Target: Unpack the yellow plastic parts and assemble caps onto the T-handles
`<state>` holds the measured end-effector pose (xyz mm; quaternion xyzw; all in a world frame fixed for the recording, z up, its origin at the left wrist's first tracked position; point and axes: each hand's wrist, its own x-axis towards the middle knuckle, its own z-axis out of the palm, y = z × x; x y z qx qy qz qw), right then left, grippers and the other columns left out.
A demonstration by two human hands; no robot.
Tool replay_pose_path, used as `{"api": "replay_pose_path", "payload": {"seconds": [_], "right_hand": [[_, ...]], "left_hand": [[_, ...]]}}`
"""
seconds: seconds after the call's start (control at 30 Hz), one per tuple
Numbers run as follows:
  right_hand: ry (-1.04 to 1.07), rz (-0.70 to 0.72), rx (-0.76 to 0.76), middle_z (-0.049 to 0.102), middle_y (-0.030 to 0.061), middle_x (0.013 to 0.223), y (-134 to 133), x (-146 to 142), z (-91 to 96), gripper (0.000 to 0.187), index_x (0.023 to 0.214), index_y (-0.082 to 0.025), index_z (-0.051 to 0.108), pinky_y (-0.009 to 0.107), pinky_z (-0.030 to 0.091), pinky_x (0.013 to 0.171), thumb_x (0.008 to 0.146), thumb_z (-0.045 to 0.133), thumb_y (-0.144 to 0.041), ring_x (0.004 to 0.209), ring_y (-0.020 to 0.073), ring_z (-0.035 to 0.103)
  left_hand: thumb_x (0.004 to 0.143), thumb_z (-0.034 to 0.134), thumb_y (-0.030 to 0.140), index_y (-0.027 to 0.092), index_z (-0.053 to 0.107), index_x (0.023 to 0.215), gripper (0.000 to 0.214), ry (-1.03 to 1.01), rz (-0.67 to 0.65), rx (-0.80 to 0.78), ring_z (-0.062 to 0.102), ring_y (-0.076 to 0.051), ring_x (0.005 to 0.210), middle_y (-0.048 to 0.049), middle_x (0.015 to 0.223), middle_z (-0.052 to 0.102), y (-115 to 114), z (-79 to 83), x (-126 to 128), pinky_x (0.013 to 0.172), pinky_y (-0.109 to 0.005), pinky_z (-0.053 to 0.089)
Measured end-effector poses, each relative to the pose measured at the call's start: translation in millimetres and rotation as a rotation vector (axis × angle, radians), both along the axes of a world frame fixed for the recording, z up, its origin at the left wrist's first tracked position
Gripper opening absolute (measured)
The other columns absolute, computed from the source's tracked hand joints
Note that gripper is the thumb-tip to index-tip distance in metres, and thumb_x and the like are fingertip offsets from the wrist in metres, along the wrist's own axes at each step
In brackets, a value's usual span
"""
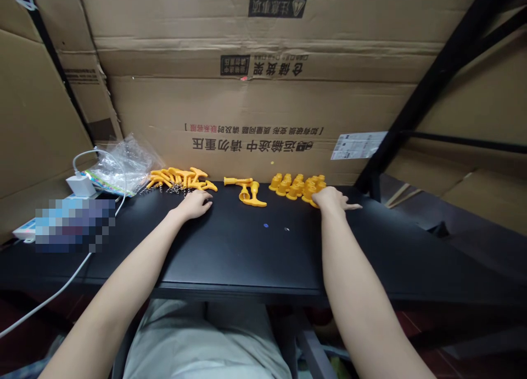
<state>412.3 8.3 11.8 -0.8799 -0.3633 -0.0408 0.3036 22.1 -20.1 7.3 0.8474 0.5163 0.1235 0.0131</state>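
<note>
My left hand (pixel 195 204) rests on the black table at the near edge of a pile of corkscrews (pixel 181 176), which have yellow T-shaped handles and metal spirals. Its fingers are loosely bent and slightly apart, with nothing visible between them. My right hand (pixel 331 199) reaches over the right end of a group of yellow bell-shaped sleeves (pixel 294 188). One finger points out to the right; the others are hidden behind the hand, so a grip cannot be made out. Between my hands lie a few yellow pieces, including a T-handled corkscrew (pixel 254 196) with a sleeve beside it.
A cardboard sheet (pixel 255 104) stands along the back of the table (pixel 247 252). At left are a clear plastic bag (pixel 129 156), a white charger (pixel 80 185) with its cable, and a blurred-out object (pixel 74 225). A black metal post (pixel 424 88) slants up at right.
</note>
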Motion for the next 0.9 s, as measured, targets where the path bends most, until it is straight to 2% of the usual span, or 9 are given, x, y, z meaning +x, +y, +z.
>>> {"api": "replay_pose_path", "payload": {"seconds": [0.1,0.27,0.4,0.57,0.7,0.8,0.9], "right_hand": [[0.132,-0.090,-0.037,0.056,0.0278,0.122,-2.1,-3.5,2.2,0.043,0.113,-0.008,0.062,0.068,0.025,0.098,0.070,0.059,-0.015,0.124,0.0396,0.044],[0.097,-0.087,0.031,0.054,0.0260,0.124,-5.0,-9.5,-7.7,0.044,0.117,-0.008,0.056,0.066,0.021,0.104,0.074,0.059,-0.012,0.127,0.0374,0.043],[0.130,-0.083,0.058,0.054,0.0238,0.124,-4.8,-10.4,-18.2,0.042,0.117,-0.012,0.054,0.069,0.018,0.103,0.076,0.060,-0.014,0.125,0.0370,0.044],[0.144,-0.089,0.078,0.052,0.0247,0.127,-7.5,-15.1,-21.7,0.048,0.123,-0.008,0.048,0.065,0.018,0.106,0.076,0.058,-0.013,0.127,0.0347,0.043],[0.047,-0.092,0.211,0.050,0.0240,0.129,-14.5,-23.0,-14.3,0.052,0.125,-0.009,0.046,0.062,0.022,0.105,0.073,0.053,-0.011,0.125,0.0355,0.042],[-0.120,0.029,0.349,0.049,0.0223,0.130,-18.2,-34.3,-2.7,0.050,0.126,-0.013,0.046,0.060,0.024,0.105,0.075,0.045,-0.013,0.123,0.0346,0.042],[-0.272,0.289,0.439,0.053,0.0211,0.125,-17.3,-56.6,9.7,0.041,0.120,-0.016,0.050,0.061,0.024,0.103,0.080,0.038,-0.016,0.119,0.0346,0.044]], "left_hand": [[0.089,0.044,0.030,0.018,0.064,0.117,0.037,-0.008,-0.022,-0.010,0.054,-0.021,0.120,-0.0082,0.126,0.063,0.9,-0.5,0.1,0.106,-0.036,0.040],[0.088,0.045,0.030,0.020,0.063,0.118,0.037,-0.014,-0.023,-0.041,0.051,-0.021,0.126,-0.0067,0.132,0.059,4.1,-5.4,-2.0,0.109,-0.035,0.038],[0.088,0.045,0.028,0.021,0.059,0.125,0.040,0.007,-0.010,-0.063,0.043,-0.020,0.134,-0.0067,0.143,0.049,5.4,-11.0,-2.9,0.112,-0.035,0.033],[0.092,0.035,0.026,0.026,0.045,0.138,0.046,0.039,0.029,-0.127,0.028,-0.021,0.143,-0.0042,0.155,0.031,3.8,-13.5,1.3,0.114,-0.050,0.027],[0.095,0.031,0.030,0.025,0.041,0.139,0.046,0.016,0.038,-0.136,0.023,-0.021,0.144,-0.0047,0.157,0.026,6.7,-14.6,6.0,0.113,-0.056,0.023],[0.094,0.033,0.032,0.025,0.045,0.136,0.044,-0.016,0.031,-0.106,0.025,-0.021,0.144,-0.0050,0.155,0.030,14.1,-17.5,7.4,0.114,-0.054,0.024],[0.093,0.035,0.030,0.022,0.051,0.129,0.040,-0.045,0.024,-0.064,0.027,-0.021,0.143,-0.0070,0.152,0.036,24.8,-21.7,6.4,0.114,-0.050,0.028]]}}
